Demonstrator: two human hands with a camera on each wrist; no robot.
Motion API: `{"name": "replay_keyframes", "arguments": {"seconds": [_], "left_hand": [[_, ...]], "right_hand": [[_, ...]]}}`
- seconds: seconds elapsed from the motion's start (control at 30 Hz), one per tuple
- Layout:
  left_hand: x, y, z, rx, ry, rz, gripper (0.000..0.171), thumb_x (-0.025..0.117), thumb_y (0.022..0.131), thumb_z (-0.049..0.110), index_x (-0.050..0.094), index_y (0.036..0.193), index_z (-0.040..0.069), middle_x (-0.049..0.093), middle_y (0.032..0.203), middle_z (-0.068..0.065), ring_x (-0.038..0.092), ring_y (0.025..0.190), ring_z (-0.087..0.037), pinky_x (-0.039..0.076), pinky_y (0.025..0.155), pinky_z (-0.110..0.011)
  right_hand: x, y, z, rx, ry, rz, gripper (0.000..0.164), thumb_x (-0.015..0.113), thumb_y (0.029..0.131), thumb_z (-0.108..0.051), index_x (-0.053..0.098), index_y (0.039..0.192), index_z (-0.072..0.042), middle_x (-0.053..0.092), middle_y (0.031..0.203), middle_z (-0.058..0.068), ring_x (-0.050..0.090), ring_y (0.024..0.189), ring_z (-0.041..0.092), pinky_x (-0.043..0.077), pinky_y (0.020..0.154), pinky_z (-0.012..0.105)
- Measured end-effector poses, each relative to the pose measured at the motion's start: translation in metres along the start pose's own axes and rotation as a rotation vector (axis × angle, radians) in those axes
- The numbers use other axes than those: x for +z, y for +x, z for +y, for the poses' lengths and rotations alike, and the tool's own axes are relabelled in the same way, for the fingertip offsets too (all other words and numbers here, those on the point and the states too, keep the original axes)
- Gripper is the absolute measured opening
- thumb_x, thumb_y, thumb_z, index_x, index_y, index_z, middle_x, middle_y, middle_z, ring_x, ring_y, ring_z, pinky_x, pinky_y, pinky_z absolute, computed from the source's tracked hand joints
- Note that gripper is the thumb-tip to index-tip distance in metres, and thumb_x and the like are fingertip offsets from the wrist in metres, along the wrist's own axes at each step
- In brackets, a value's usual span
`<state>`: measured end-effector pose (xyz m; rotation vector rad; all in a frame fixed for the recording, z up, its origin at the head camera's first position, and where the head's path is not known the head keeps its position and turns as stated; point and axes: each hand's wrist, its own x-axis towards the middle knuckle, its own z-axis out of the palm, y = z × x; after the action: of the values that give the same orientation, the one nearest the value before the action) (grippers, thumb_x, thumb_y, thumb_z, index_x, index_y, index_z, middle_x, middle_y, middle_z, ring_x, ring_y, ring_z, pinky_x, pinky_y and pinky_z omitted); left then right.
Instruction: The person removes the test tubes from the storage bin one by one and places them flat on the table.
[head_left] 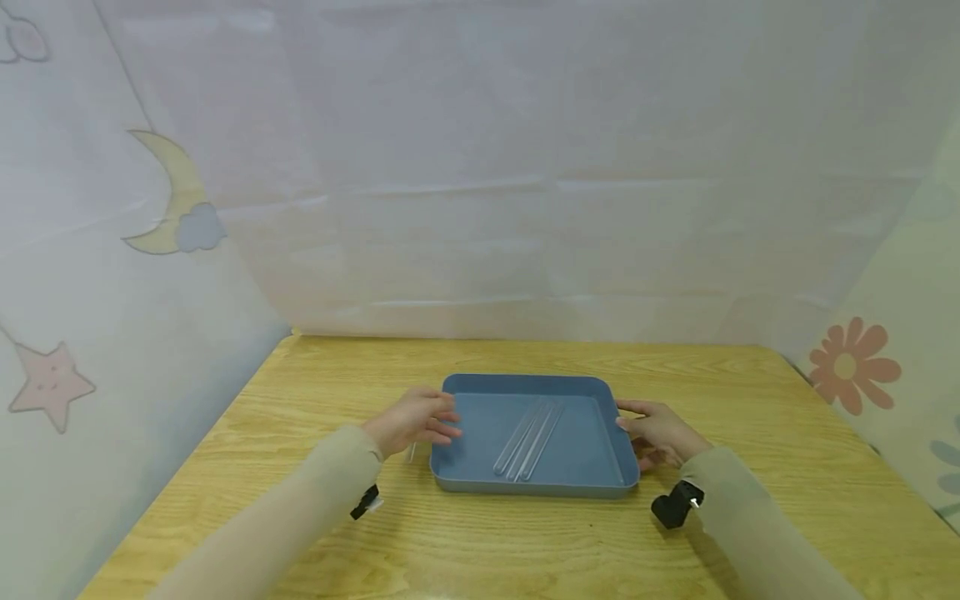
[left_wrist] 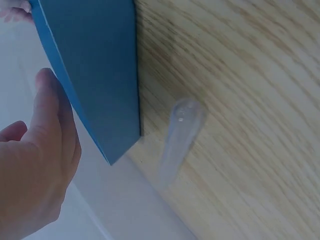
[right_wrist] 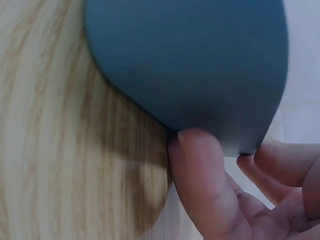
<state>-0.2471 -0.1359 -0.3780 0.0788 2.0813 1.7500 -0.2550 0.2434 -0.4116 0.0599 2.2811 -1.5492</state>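
Observation:
A shallow blue rectangular tray (head_left: 465, 486) lies on the wooden table. Inside it, three clear test tubes (head_left: 525, 450) with rounded ends lie side by side at a slant. My left hand (head_left: 420, 419) is at the tray's left rim, its fingers extended over the edge and nothing held. Just left of the tray, below that hand, another clear test tube (left_wrist: 182, 135) lies on the table, mostly hidden in the head view. At the right side, my right hand (head_left: 660, 432) grips the tray wall, thumb at the upper rim and another finger (right_wrist: 200, 165) at the lower edge.
The wooden table (head_left: 487, 550) runs back to a pale sheet-covered wall (head_left: 525, 208). Printed side panels carry a moon, a star and flowers. A black strap device (head_left: 677, 504) sits on the right wrist, another (head_left: 365, 502) on the left.

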Motion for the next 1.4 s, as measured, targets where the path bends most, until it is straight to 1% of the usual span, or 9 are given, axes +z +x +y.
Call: {"name": "replay_keyframes", "arguments": {"seconds": [0.23, 0.53, 0.7, 0.97, 1.27, 1.4], "left_hand": [[0.01, 0.005, 0.003, -0.01, 0.016, -0.024, 0.047, 0.045, 0.103, 0.01, 0.034, 0.141, -0.014, 0.054, 0.128, -0.032, 0.066, 0.102, -0.035, 0.056, 0.081, -0.037], [0.02, 0.01, 0.002, -0.028, 0.035, -0.02, 0.044, 0.046, 0.103, 0.01, 0.039, 0.139, -0.014, 0.059, 0.123, -0.03, 0.067, 0.098, -0.034, 0.057, 0.078, -0.037], [0.023, 0.014, 0.003, -0.018, 0.043, -0.044, 0.045, 0.046, 0.103, 0.011, 0.039, 0.139, -0.014, 0.057, 0.124, -0.031, 0.066, 0.1, -0.035, 0.057, 0.079, -0.038], [0.027, 0.021, 0.001, -0.046, 0.056, -0.058, 0.043, 0.047, 0.103, 0.012, 0.041, 0.139, -0.012, 0.06, 0.121, -0.027, 0.067, 0.099, -0.034, 0.057, 0.08, -0.038], [0.032, 0.026, 0.006, -0.052, 0.06, -0.049, 0.041, 0.047, 0.103, 0.012, 0.042, 0.137, -0.011, 0.06, 0.12, -0.026, 0.067, 0.098, -0.033, 0.056, 0.08, -0.039], [0.036, 0.028, 0.009, -0.058, 0.061, -0.056, 0.042, 0.047, 0.103, 0.012, 0.043, 0.137, -0.012, 0.06, 0.12, -0.027, 0.067, 0.098, -0.034, 0.056, 0.08, -0.039]], "right_hand": [[0.0, -0.001, 0.0, -0.006, -0.002, 0.0, 0.057, 0.049, 0.103, -0.014, 0.024, 0.151, 0.003, 0.068, 0.101, 0.014, 0.067, 0.079, 0.024, 0.057, 0.06, 0.041], [0.0, 0.0, 0.001, 0.0, 0.001, 0.005, 0.057, 0.049, 0.103, -0.014, 0.024, 0.151, 0.003, 0.069, 0.098, 0.011, 0.067, 0.078, 0.023, 0.057, 0.059, 0.04], [0.001, -0.001, 0.001, 0.003, 0.0, 0.002, 0.056, 0.049, 0.103, -0.014, 0.025, 0.151, 0.003, 0.069, 0.099, 0.013, 0.067, 0.077, 0.024, 0.057, 0.059, 0.041], [0.001, 0.0, 0.001, 0.002, 0.005, 0.002, 0.057, 0.049, 0.103, -0.014, 0.024, 0.151, 0.003, 0.069, 0.099, 0.013, 0.067, 0.078, 0.023, 0.057, 0.058, 0.04], [0.0, 0.001, 0.001, 0.008, -0.008, 0.008, 0.056, 0.049, 0.103, -0.014, 0.025, 0.151, 0.003, 0.069, 0.099, 0.013, 0.067, 0.077, 0.023, 0.056, 0.057, 0.038], [0.001, 0.001, 0.001, 0.012, -0.012, 0.013, 0.056, 0.049, 0.103, -0.014, 0.025, 0.151, 0.002, 0.068, 0.1, 0.013, 0.067, 0.076, 0.023, 0.057, 0.058, 0.039]]}}
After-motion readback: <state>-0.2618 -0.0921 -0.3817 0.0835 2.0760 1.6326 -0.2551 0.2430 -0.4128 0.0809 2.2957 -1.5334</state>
